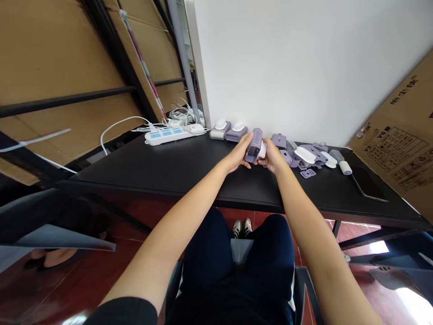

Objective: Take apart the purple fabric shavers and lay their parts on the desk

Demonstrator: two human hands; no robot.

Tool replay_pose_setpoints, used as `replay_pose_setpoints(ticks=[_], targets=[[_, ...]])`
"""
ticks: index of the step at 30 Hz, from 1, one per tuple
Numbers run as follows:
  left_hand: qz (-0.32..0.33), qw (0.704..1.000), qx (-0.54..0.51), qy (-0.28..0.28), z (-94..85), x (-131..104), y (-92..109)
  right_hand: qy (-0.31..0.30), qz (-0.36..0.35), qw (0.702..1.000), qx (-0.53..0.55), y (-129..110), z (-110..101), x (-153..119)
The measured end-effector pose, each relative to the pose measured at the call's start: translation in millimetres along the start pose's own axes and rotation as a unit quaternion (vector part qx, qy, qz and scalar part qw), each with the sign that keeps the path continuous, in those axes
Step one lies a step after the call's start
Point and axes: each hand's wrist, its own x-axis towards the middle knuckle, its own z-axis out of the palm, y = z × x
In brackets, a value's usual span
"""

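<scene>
The head view is filled at the back by a white wall (304, 58), with the black table (176, 164) running along beneath it. A printed cardboard box (399, 135) leans in at the table's right end, and a white power strip (172, 134) with blue socket faces lies toward the left end, cables trailing from it. A dark phone (368, 183) lies flat near the right end, beside the box. Over the middle of the table the person's two hands meet: the left hand (241, 152) is closed on a purple perforated casing (255, 145), held tilted and raised toward the wall side, while the right hand (271, 155) is curled around a white part (263, 150) — the part sits right against the casing's side, though whether it is joined to it I cannot tell. Behind and left of the hands, two purple units (236, 134) stand side by side near the wall, each with a white oval piece on top. To the right lies a loose cluster of purple pieces (316, 153) — among them a white oval cover (304, 155), a grey-and-white cylinder (345, 168) and, smallest, a flat slotted piece (308, 173) nearer the table's front edge.
</scene>
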Motion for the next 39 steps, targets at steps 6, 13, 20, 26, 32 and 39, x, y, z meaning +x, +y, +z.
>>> replay_pose_setpoints(ticks=[6, 13, 20, 26, 32, 39], targets=[[-0.018, 0.998, -0.066, -0.014, -3.0, -4.1, 10.5, -0.045, 0.052, 0.993, 0.099, -8.8, -6.0, -2.6], [-0.014, 0.998, -0.058, -0.025, -4.8, -3.4, 11.0, -0.022, 0.049, 0.991, 0.126, -10.6, -9.2, 0.0], [-0.012, 0.998, -0.047, -0.031, -3.6, -4.7, 12.1, -0.009, 0.044, 0.992, 0.12, -5.8, -10.9, 6.4], [-0.02, 0.999, -0.026, -0.043, -2.4, -9.7, 14.1, 0.015, 0.047, 0.984, 0.171, -5.9, -6.6, 7.8], [-0.035, 0.998, -0.005, -0.047, -2.0, -13.2, 18.2, -0.007, 0.102, 0.959, 0.263, -10.8, -8.4, 6.0], [-0.042, 0.999, -0.014, -0.031, -2.6, -11.1, 20.4, -0.032, 0.111, 0.939, 0.323, -8.6, -13.2, 11.9]])
